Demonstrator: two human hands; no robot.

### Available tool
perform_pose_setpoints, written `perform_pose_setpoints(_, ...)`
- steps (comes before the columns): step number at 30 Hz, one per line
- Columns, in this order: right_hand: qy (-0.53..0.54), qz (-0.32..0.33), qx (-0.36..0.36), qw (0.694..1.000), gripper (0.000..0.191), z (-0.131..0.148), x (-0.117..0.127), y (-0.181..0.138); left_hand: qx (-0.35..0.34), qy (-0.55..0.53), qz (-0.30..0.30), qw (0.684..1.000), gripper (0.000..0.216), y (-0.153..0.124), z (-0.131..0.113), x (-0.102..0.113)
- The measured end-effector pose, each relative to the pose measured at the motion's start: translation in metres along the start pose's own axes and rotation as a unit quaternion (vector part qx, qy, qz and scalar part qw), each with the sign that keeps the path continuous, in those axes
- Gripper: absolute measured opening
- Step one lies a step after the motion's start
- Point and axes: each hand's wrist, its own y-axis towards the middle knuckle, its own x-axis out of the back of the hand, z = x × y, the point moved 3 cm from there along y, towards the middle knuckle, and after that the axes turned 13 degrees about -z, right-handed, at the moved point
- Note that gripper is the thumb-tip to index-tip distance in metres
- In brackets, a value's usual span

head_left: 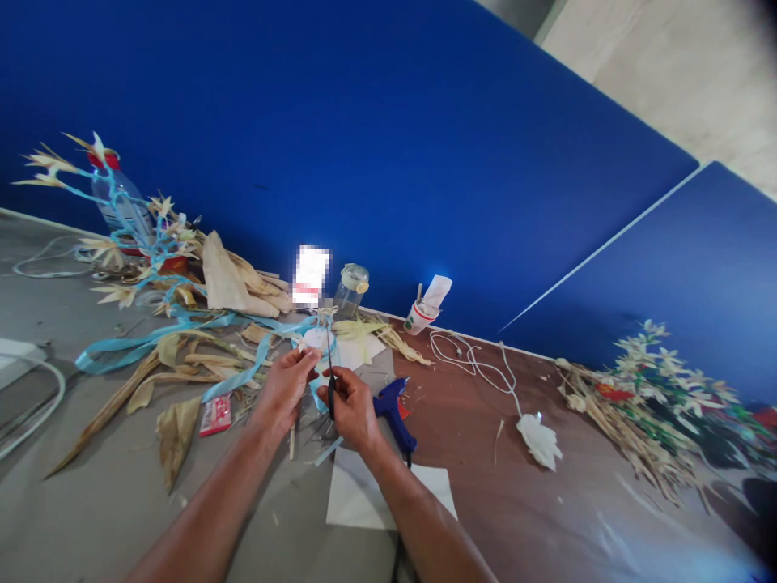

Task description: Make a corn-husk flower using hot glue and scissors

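Nearest to us lies a white sheet on the table, half under the right forearm. Just beyond it the right hand is closed: its fingers curl tight round the lower end of a thin dark stem, thumb pressed against it. The left hand sits just beside it, thumb and forefinger pinched shut on a white bit close against the stem, the other fingers folded loosely. We cannot tell whether that bit is tape or paper.

The stem stands between the two hands, above the table. Its long axis runs almost straight up the picture, away from us, and its far end carries a small pale flower pointing toward the blue panel.

A blue glue gun lies just right of the right hand, touching the sheet's corner. A red packet lies left of the left hand. Further on, light blue ribbon winds through dry husks. A white cord trails to the right.

Against the panel stand a jar and a paper cup. Far left a bottle holds ribboned flower stems, and far right lies a flower bunch.
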Motion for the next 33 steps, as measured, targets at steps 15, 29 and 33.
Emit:
perform_pose_setpoints(15,0.025,0.021,-0.023,0.999,0.027,0.003,0.0,-0.0033,0.011,-0.02,0.015,1.0,0.032,-0.0055,-0.0031,-0.0044)
perform_pose_setpoints(29,0.005,-0.001,-0.012,1.0,0.025,0.0038,-0.0013,-0.0028,0.006,-0.006,0.0,1.0,0.032,-0.0025,-0.0036,-0.0014)
perform_pose_setpoints(33,0.023,-0.018,-0.017,0.999,0.028,0.0008,-0.001,-0.0006,0.008,-0.014,-0.005,1.0,0.032,-0.0014,-0.0022,-0.0005)
